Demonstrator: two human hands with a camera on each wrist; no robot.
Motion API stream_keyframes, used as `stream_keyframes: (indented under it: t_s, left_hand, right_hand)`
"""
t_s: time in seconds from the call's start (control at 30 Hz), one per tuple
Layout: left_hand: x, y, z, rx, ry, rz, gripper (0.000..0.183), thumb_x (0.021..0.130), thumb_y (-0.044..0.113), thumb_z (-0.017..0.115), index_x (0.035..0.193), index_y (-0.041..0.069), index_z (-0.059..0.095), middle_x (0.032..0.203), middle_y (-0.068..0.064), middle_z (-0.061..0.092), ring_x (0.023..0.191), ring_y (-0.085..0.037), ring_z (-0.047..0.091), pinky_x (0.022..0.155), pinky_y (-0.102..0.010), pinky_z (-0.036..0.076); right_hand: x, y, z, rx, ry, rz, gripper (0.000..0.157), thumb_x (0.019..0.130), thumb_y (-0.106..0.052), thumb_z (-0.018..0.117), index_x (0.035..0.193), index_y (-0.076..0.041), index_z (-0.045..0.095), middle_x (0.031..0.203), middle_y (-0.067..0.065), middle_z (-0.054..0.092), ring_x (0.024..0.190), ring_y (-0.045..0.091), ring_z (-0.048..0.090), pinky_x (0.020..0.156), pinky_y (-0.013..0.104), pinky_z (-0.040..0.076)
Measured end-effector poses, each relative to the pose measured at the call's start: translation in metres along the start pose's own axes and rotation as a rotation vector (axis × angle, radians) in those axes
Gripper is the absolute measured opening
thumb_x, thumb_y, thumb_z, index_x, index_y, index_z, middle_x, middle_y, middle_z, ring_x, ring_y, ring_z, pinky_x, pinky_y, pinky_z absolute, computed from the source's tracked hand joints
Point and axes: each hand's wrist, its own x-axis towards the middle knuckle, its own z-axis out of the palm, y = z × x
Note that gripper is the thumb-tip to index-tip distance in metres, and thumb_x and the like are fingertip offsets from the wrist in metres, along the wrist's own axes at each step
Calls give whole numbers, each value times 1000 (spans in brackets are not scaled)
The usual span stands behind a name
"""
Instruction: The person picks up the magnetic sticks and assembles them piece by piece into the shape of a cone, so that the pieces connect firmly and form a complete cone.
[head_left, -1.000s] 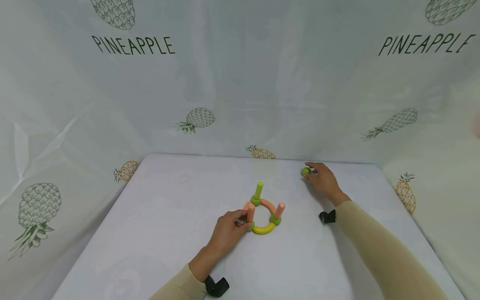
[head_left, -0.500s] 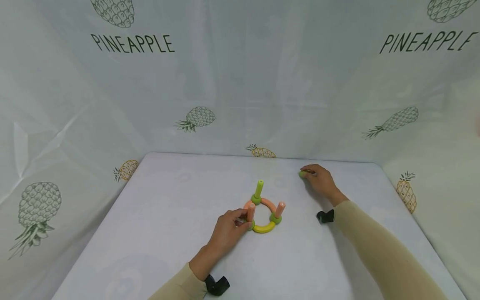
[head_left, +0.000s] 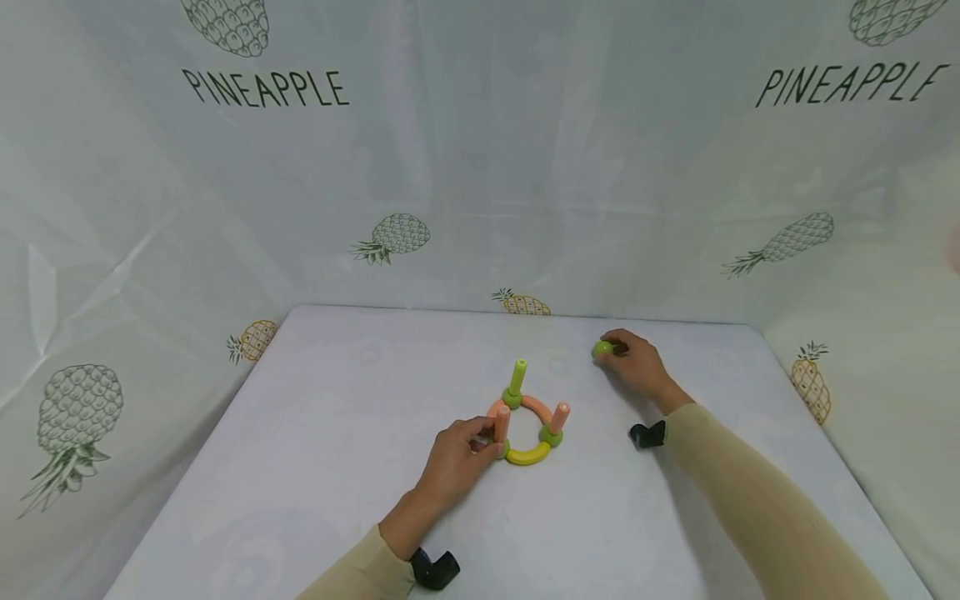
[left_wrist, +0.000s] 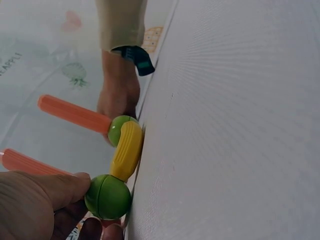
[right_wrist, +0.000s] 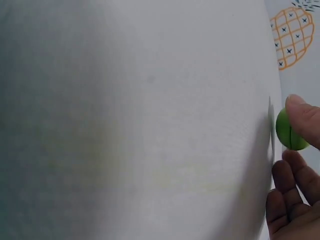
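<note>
A ring of toy building pieces lies on the table, with a yellow curved piece (head_left: pixel 528 457) at the front and orange curved pieces (head_left: pixel 537 407) behind. Green balls join them. A light green rod (head_left: pixel 518 377) and two orange rods (head_left: pixel 560 417) rise from these joints. My left hand (head_left: pixel 457 460) holds the ring's left corner, thumb against its green ball (left_wrist: pixel 107 196), fingers by the orange rod. At the back right, my right hand (head_left: pixel 637 365) pinches a separate green ball (right_wrist: pixel 287 131) between thumb and fingers; its other fingers are loosely bent.
The white table (head_left: pixel 360 392) ends at a back edge near the right hand. A sheet printed with pineapples (head_left: pixel 401 234) hangs behind and along the sides. Each wrist wears a black device (head_left: pixel 435 572).
My right hand has shifted slightly left and nearer with the loose green ball, which shows more clearly than half a second ago. The left hand and ring stay put.
</note>
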Motion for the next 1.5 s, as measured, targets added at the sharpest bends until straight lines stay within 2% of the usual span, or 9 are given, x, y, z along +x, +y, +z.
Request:
stream_keyframes:
  t_s: [0.13,0.33,0.57,0.8,1.1,1.2,1.33,1.5]
  left_hand:
    - [0,-1,1,-1,0,3,32,95,16,80,126,9,74,109,-3,76,99,-16,69,81,-24,59]
    - [0,0,2,-3,7,1,33,94,15,81,126,8,74,109,-4,76,97,-16,70,80,-24,59]
    - [1,0,3,24,3,7,35,92,14,83,125,11,74,109,-1,77,95,-14,67,80,-24,57]
    - [8,-1,-2,81,-8,8,36,93,15,81,128,9,73,112,-4,77,101,-20,72,84,-29,59]
    - [21,-3,-11,10,-63,-67,38,95,16,80,132,10,72,118,-4,77,100,-17,75,86,-32,61]
    - [23,-5,-12,-10,-69,-85,39,95,19,80,133,12,73,119,-3,77,99,-15,75,86,-34,61]
    - [24,-8,-12,-9,-60,-90,41,95,25,81,133,13,74,118,-4,78,98,-14,76,87,-36,61]
    - [24,-6,-11,33,-47,-74,42,95,27,81,133,11,74,118,-7,77,101,-18,75,90,-40,60]
  right_hand:
    - [-1,-1,0,2,31,-15,46,102,-22,71,143,-7,57,137,23,64,127,40,58,106,57,46]
    - [-5,-8,2,17,106,-17,47,101,-21,72,145,-8,60,131,21,68,120,38,61,95,48,50]
    - [-11,-21,8,40,170,-81,45,99,-18,75,139,-4,60,129,20,68,120,37,62,101,49,48]
    - [-18,-35,12,76,182,-122,44,98,-23,77,137,-8,63,129,14,69,119,32,63,99,44,46]
    - [-31,-58,18,124,190,-143,47,98,-28,78,140,-11,65,131,11,69,120,30,62,101,44,45]
    - [-35,-70,19,140,190,-154,47,98,-30,78,140,-12,65,130,10,70,118,29,62,101,48,47]
    - [-41,-90,19,177,187,-196,45,98,-27,78,138,-9,67,124,10,72,115,29,62,101,51,48]
    - [-48,-111,22,220,177,-270,41,97,-22,79,136,-10,70,117,9,74,110,24,63,97,45,48]
